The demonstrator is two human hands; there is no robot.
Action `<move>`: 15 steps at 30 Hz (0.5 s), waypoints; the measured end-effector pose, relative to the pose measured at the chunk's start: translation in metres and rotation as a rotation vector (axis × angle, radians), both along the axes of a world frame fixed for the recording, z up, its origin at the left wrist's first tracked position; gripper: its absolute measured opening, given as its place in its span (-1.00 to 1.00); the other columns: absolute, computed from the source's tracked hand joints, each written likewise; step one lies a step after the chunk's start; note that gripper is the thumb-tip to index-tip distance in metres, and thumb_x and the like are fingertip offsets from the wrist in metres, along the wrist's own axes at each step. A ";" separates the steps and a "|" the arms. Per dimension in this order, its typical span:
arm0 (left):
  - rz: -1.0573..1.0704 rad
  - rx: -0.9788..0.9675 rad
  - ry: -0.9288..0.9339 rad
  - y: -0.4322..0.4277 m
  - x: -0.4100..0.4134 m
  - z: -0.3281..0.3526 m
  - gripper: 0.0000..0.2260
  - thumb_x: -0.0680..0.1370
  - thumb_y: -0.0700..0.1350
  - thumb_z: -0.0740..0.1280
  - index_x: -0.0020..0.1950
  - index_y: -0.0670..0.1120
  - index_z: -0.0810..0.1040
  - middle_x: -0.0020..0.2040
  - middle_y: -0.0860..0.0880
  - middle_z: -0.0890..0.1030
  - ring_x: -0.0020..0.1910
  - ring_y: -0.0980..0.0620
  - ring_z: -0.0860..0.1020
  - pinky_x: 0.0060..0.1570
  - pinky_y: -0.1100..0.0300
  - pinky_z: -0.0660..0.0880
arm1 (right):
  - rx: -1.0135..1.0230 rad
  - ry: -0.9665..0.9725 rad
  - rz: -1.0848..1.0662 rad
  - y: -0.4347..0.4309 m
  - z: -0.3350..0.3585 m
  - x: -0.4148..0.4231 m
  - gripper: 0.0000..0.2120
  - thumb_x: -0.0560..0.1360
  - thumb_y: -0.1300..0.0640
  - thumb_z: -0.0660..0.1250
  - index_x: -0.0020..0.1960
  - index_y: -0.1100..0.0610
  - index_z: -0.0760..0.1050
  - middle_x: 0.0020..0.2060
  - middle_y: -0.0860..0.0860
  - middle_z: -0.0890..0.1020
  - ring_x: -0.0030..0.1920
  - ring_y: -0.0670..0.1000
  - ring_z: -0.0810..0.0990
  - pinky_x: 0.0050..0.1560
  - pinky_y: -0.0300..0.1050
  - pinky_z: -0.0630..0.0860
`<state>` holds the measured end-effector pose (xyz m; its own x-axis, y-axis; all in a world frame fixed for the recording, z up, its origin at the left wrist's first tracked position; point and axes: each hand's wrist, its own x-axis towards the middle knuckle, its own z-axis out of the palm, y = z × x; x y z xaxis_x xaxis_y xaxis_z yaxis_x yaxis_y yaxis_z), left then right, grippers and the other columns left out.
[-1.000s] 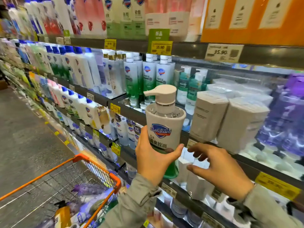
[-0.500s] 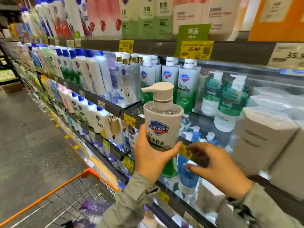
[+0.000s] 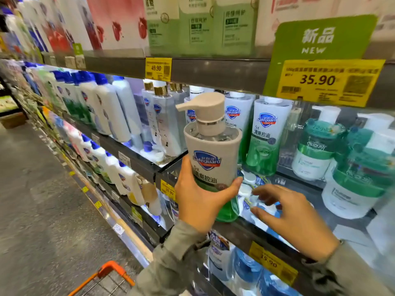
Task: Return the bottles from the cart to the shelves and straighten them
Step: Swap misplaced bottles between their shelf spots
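At the bottom, left of centre, the orange corner of the cart (image 3: 111,272) is showing. Mid-frame, the left hand (image 3: 201,201) is gripping the pump bottle (image 3: 211,150) round its lower half, holding it upright at the front edge of the shelf (image 3: 233,230). Whether its base is touching the shelf cannot be told. Just behind it, matching bottles (image 3: 267,135) are standing in a row. At the lower right, the right hand (image 3: 292,218) is hovering over the shelf with its fingers spread and loosely bent, holding nothing.
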<state>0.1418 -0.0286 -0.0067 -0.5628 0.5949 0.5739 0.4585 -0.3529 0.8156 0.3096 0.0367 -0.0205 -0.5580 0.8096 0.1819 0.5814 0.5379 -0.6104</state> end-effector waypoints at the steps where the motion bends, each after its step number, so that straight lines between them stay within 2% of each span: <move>1: 0.007 0.007 -0.002 0.007 -0.003 -0.001 -0.47 0.16 0.09 0.56 0.03 0.19 0.41 -0.03 0.18 0.60 -0.02 0.21 0.57 -0.03 0.36 0.49 | -0.016 0.006 -0.016 0.006 -0.003 0.000 -0.76 0.40 0.02 0.46 0.04 -0.13 0.52 -0.11 -0.19 0.60 -0.08 -0.16 0.56 -0.04 -0.11 0.52; 5: 0.001 -0.002 0.002 0.033 -0.013 -0.003 -0.46 0.17 -0.01 0.61 0.02 0.15 0.41 -0.05 0.19 0.59 -0.07 0.29 0.56 -0.08 0.46 0.45 | -0.040 -0.008 -0.056 0.023 -0.012 -0.004 -0.77 0.41 -0.01 0.45 0.02 -0.19 0.48 -0.14 -0.20 0.58 -0.08 -0.15 0.55 -0.06 -0.10 0.53; 7: -0.009 -0.017 0.011 0.045 -0.016 -0.004 -0.45 0.16 0.01 0.60 0.01 0.16 0.39 -0.05 0.19 0.58 -0.07 0.31 0.55 -0.09 0.50 0.43 | -0.059 -0.047 -0.041 0.029 -0.012 -0.009 -0.77 0.42 -0.04 0.43 0.01 -0.21 0.45 -0.12 -0.21 0.56 -0.08 -0.15 0.54 -0.04 -0.09 0.51; 10: -0.002 -0.060 0.007 0.060 -0.019 -0.015 -0.46 0.14 0.14 0.55 0.03 0.18 0.40 -0.03 0.13 0.59 -0.04 0.24 0.56 -0.06 0.41 0.48 | -0.031 -0.113 -0.018 0.036 -0.012 -0.013 -0.77 0.44 -0.12 0.38 0.04 -0.23 0.41 -0.08 -0.29 0.50 -0.04 -0.19 0.51 0.00 -0.12 0.49; 13: -0.013 -0.098 -0.027 0.070 -0.021 -0.024 -0.42 0.14 0.14 0.56 0.08 0.10 0.44 0.00 0.06 0.61 0.00 0.14 0.58 -0.01 0.26 0.53 | 0.012 -0.167 -0.020 0.039 -0.012 -0.008 -0.77 0.47 -0.19 0.31 0.09 -0.22 0.38 -0.09 -0.35 0.42 0.00 -0.23 0.46 0.02 -0.19 0.46; 15: -0.059 -0.117 -0.038 0.073 -0.023 -0.024 -0.40 0.15 0.10 0.57 0.11 0.08 0.44 0.04 0.04 0.60 0.02 0.15 0.58 -0.02 0.32 0.51 | 0.022 -0.192 -0.018 0.039 -0.011 -0.006 -0.77 0.49 -0.20 0.27 0.12 -0.22 0.36 -0.05 -0.35 0.39 0.04 -0.24 0.44 0.05 -0.20 0.45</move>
